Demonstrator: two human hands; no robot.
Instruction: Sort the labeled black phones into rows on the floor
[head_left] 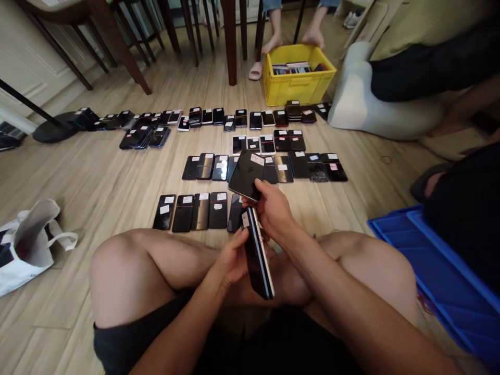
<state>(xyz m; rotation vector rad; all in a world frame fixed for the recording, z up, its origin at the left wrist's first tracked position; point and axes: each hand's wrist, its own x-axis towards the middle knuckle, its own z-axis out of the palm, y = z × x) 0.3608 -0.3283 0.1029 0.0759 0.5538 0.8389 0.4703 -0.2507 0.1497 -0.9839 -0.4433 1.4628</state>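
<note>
My left hand (235, 256) is closed round a stack of phones (257, 255), held on edge above my crossed legs. The stack shows dark and white sides and a white label near its top. My right hand (273, 208) grips a black phone (248, 172) with a white label, its thumb on the lower right corner, just above the stack. Beyond the hands, labelled phones lie in rows on the wooden floor. The nearest row (201, 211) is partly hidden by the hands, and the held phone covers part of the row behind (283, 167).
A yellow crate (299, 88) of phones stands at the back, near another person's bare feet. Blue plastic crates (449, 276) lie at the right, a white bag (29, 260) at the left. Wooden table legs (230, 47) and a black stand base (54, 130) are farther back.
</note>
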